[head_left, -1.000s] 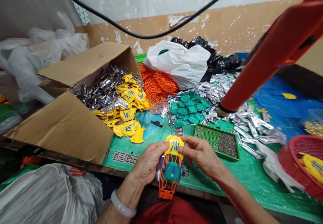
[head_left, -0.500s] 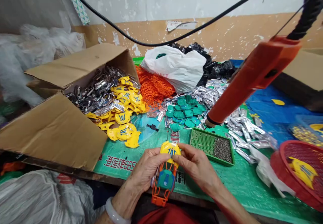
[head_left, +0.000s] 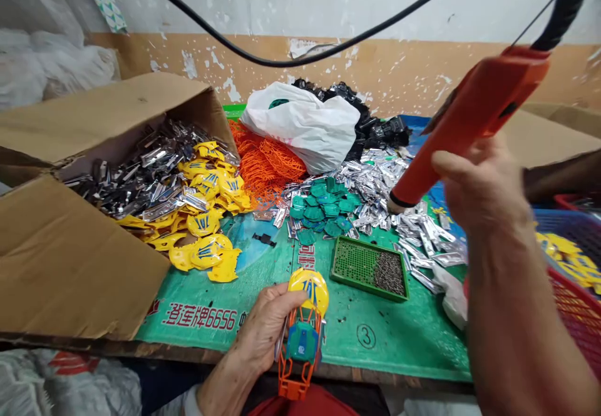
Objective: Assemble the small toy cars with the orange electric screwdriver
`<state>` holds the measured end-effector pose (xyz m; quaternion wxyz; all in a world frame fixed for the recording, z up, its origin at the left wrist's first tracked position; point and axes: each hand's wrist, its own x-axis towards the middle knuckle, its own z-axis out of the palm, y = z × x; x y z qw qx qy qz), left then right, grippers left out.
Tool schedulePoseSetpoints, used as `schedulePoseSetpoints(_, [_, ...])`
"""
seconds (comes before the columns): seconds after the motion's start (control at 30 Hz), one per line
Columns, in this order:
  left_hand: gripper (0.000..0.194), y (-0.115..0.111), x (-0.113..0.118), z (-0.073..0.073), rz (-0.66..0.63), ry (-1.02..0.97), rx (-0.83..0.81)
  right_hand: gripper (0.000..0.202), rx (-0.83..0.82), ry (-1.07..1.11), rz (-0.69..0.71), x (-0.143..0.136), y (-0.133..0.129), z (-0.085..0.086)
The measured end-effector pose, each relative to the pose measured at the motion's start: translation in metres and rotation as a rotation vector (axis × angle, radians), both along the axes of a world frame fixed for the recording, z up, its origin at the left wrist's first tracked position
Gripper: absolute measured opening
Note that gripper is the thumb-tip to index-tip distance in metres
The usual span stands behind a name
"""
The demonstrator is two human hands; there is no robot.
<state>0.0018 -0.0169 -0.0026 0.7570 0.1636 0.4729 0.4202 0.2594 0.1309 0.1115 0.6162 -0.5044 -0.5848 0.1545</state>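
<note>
In my left hand [head_left: 265, 322] is a toy vehicle body [head_left: 302, 341], with a yellow shell at the top, an orange frame and a green-blue piece in the middle. My thumb presses on the yellow shell [head_left: 308, 289]. My right hand [head_left: 488, 184] is wrapped round a red-orange electric screwdriver [head_left: 462, 125] hanging from a black cable; its tip points down left over silver parts. Between the two hands lies a green tray [head_left: 347, 272], with small screws [head_left: 389, 272] heaped at its right end.
At left a cardboard box [head_left: 70, 253] spills dark chromed parts and yellow shells [head_left: 206, 247]. Behind are orange frames [head_left: 270, 162], green pieces [head_left: 323, 206], silver parts [head_left: 375, 178], a white bag [head_left: 305, 125] and black parts [head_left: 385, 131]. Baskets [head_left: 575, 306] stand at right.
My right hand has left the yellow shell and taken hold of the screwdriver at the right. My left hand keeps the toy vehicle body alone. The view has shifted right.
</note>
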Motion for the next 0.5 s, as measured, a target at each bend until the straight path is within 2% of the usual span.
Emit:
schedulePoseSetpoints(0.07, [0.024, 0.0, 0.002, -0.002, -0.004, -0.01, -0.018, 0.033, -0.105, 0.243, 0.182, -0.013, 0.016, 0.0])
schedulePoseSetpoints(0.13, [0.022, 0.0, 0.003, -0.003, 0.001, -0.028, -0.036, 0.034, -0.173, 0.379, 0.233, -0.028, 0.017, -0.003])
schedulePoseSetpoints(0.3, [0.022, 0.001, 0.002, -0.004, -0.025, -0.061, -0.065, 0.042, -0.259, 0.382, 0.355, -0.055, -0.016, -0.016])
schedulePoseSetpoints(0.37, [0.023, 0.0, 0.002, -0.004, -0.031, -0.048, -0.067, 0.042, -0.304, 0.357, 0.367, -0.063, -0.032, -0.026])
schedulePoseSetpoints(0.5, [0.025, -0.001, 0.003, -0.004, -0.045, -0.013, -0.053, 0.03, -0.305, 0.358, 0.242, -0.078, -0.052, -0.046])
